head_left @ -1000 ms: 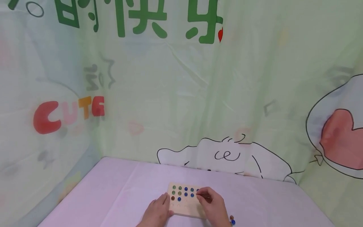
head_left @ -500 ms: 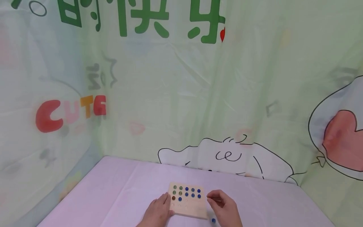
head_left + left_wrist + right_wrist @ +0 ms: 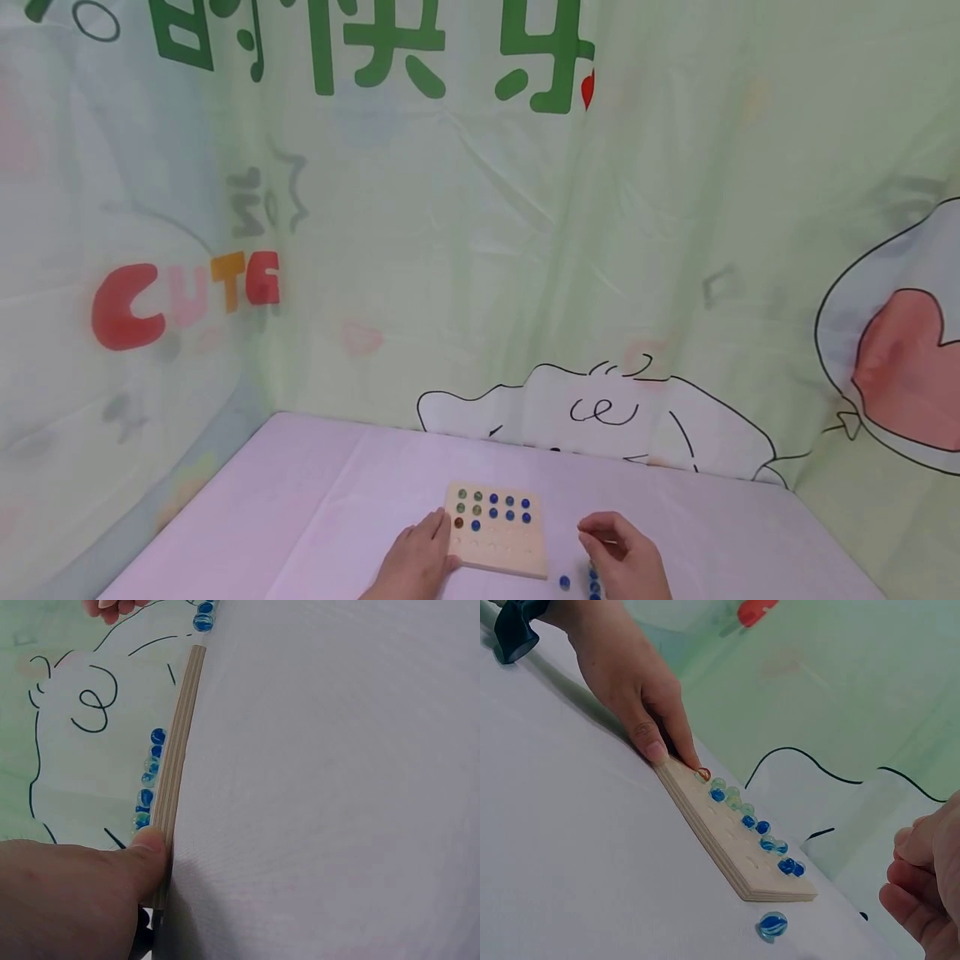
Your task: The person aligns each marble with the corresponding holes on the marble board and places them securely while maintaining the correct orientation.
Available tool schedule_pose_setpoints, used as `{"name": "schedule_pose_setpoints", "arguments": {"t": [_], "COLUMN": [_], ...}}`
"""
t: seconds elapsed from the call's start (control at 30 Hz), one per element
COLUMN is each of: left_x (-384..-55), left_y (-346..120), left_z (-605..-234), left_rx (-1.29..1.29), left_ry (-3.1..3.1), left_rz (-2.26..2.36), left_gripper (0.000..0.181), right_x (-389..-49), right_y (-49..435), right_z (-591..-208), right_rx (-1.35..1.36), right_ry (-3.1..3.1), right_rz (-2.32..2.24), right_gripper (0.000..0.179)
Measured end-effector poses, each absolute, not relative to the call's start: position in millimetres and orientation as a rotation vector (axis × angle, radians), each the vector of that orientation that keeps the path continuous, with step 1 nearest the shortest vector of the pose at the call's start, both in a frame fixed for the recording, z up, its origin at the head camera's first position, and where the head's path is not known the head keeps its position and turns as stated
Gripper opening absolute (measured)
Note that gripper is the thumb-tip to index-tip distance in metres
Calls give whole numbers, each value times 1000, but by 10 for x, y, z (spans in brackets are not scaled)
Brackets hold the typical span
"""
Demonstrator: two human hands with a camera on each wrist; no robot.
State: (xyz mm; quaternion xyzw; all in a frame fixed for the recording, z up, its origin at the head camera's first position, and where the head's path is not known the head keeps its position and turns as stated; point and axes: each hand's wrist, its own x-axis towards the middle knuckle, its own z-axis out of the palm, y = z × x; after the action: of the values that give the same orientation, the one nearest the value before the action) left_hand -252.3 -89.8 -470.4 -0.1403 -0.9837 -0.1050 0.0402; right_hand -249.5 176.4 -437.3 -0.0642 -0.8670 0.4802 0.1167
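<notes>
A pale wooden marble board with shallow hollows lies flat on the table. Its two far rows hold green and blue glass marbles; the third row has a brown marble and a blue marble at its left. My left hand grips the board's left end, thumb on the near edge, as the left wrist view also shows. To the right of the board, my right hand hovers with loosely curled fingers; no marble shows at its fingertips. Beneath it, several blue marbles line up, partly hidden.
A single blue marble lies on the cloth just off the board's near right corner. The pale cloth-covered table meets printed curtains at the back and left.
My right hand has left a blue marble in the second row's right end and drawn away rightward, toward the loose marbles. My left hand and the board have stayed put.
</notes>
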Motion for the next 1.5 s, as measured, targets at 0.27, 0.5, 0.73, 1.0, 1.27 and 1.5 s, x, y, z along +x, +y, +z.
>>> {"name": "schedule_pose_setpoints", "arguments": {"t": [0.27,0.5,0.73,1.0,1.27,1.5], "left_x": [-2497,-2502,-2514,-2517,-2517,-2530], "left_y": [-905,-901,-905,-905,-906,-911], "left_z": [-4699,-4687,-4692,-4710,-4719,-4706], "left_rx": [-439,-437,-434,-444,-443,-451], "left_ry": [-2994,-2990,-2997,-2985,-2970,-2989], "left_rz": [-319,-336,-312,-324,-309,-339], "left_gripper": [66,66,66,66,67,67], "right_x": [-2460,-2484,-2507,-2541,-2588,-2627], "right_y": [1917,2049,2165,2229,2263,2276], "right_z": [-4443,-4543,-4679,-4802,-4889,-4950], "right_rx": [-215,-296,-312,-333,-369,-398], "right_ry": [-2577,-2612,-2595,-2633,-2686,-2729], "right_rz": [1397,1391,1392,1374,1330,1269], "right_gripper": [11,12,11,9,11,18]}}
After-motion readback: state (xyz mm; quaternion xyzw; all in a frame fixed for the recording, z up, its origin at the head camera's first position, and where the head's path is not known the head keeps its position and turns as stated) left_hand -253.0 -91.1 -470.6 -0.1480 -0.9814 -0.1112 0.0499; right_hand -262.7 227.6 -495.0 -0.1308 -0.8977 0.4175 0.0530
